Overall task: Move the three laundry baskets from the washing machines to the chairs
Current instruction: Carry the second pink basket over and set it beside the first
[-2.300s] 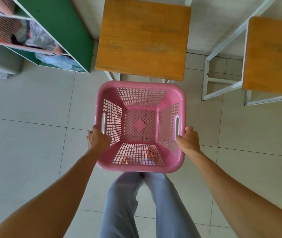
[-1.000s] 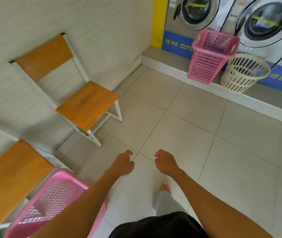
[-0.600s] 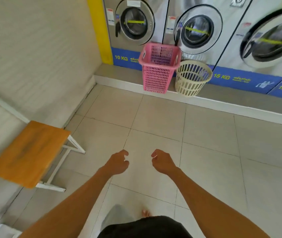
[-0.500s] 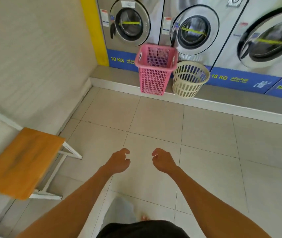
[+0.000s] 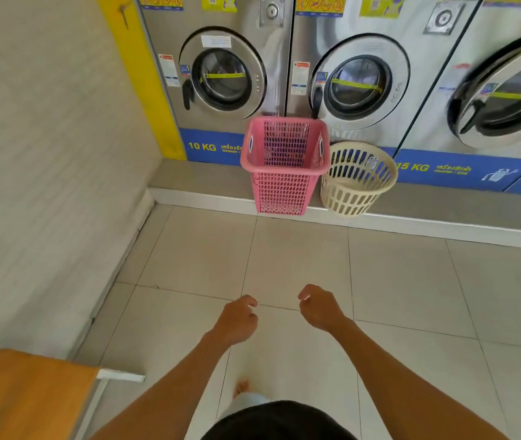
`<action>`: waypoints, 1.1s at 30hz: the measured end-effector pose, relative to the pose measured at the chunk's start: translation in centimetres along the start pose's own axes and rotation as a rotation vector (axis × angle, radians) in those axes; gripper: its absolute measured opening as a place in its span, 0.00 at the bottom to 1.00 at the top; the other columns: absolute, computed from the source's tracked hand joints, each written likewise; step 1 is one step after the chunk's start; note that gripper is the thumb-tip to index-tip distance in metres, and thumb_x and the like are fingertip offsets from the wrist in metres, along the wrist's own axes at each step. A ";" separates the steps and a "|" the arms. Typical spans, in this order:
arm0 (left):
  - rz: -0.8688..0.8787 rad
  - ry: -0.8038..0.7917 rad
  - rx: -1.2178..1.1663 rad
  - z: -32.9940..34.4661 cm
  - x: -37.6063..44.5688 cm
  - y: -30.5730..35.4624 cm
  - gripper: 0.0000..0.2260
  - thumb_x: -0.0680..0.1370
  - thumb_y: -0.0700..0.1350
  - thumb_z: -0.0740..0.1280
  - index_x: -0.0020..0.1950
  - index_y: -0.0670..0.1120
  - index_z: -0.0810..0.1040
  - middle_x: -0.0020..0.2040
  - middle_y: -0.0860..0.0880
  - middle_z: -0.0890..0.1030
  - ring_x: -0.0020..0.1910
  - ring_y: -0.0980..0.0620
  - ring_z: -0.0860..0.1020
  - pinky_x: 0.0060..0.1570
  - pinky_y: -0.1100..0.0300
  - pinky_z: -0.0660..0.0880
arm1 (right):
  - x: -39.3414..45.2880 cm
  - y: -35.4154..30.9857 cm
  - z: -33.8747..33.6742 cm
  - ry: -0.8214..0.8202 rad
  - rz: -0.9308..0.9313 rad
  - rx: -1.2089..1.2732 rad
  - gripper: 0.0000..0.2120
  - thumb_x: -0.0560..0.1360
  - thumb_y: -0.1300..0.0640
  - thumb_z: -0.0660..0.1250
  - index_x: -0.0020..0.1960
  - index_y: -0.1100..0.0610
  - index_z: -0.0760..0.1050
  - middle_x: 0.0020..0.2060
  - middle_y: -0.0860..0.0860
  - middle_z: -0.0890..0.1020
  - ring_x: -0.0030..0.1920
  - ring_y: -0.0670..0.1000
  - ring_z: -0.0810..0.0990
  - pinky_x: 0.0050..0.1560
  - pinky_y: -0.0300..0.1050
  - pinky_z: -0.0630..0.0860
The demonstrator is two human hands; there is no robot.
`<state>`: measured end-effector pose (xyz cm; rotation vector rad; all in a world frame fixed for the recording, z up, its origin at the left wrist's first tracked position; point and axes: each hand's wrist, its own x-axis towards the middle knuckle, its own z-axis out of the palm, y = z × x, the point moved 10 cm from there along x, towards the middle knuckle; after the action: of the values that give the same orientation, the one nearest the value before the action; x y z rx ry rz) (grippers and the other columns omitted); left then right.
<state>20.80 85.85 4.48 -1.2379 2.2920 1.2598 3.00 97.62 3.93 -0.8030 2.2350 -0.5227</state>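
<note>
A tall pink laundry basket stands on the grey ledge in front of the washing machines. A round cream basket sits right beside it, touching its right side. Both baskets lie well ahead of my hands. My left hand and my right hand hang over the tiled floor with loosely curled fingers, holding nothing. A wooden chair seat shows at the bottom left corner.
A white wall runs along the left, meeting a yellow strip by the first machine. The raised ledge has a white step edge. Open tiled floor lies between me and the baskets.
The first pink basket left my hands and went out of view to the left. I turned toward the machines, and the two baskets there have come closer. The chair slid to the bottom left.
</note>
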 end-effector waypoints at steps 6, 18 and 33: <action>-0.010 -0.023 0.019 -6.8 8.7 3.0 0.17 0.78 0.41 0.60 0.67 0.48 0.73 0.64 0.44 0.78 0.50 0.50 0.77 0.42 0.64 0.73 | 8.7 -4.6 -4.8 0.035 -0.002 0.034 0.13 0.77 0.62 0.63 0.59 0.57 0.79 0.61 0.53 0.82 0.56 0.55 0.82 0.54 0.41 0.78; -0.079 -0.027 0.034 -14.6 28.6 11.3 0.17 0.79 0.42 0.61 0.69 0.47 0.72 0.67 0.43 0.77 0.55 0.48 0.78 0.53 0.60 0.74 | 30.5 -7.1 -14.2 -0.057 0.015 -0.031 0.16 0.78 0.61 0.63 0.65 0.58 0.77 0.67 0.54 0.77 0.66 0.55 0.77 0.64 0.45 0.75; -0.252 -0.046 -0.034 -22.7 47.4 17.5 0.20 0.76 0.43 0.62 0.69 0.48 0.72 0.68 0.47 0.75 0.62 0.47 0.76 0.56 0.56 0.75 | 49.0 -8.0 -25.6 -0.040 0.067 -0.055 0.12 0.77 0.64 0.62 0.57 0.63 0.80 0.55 0.59 0.83 0.56 0.59 0.81 0.55 0.49 0.78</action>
<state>-17.70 46.12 1.50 -1.4405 2.0149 1.2274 -40.13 62.11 2.51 -0.7571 2.2396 -0.4118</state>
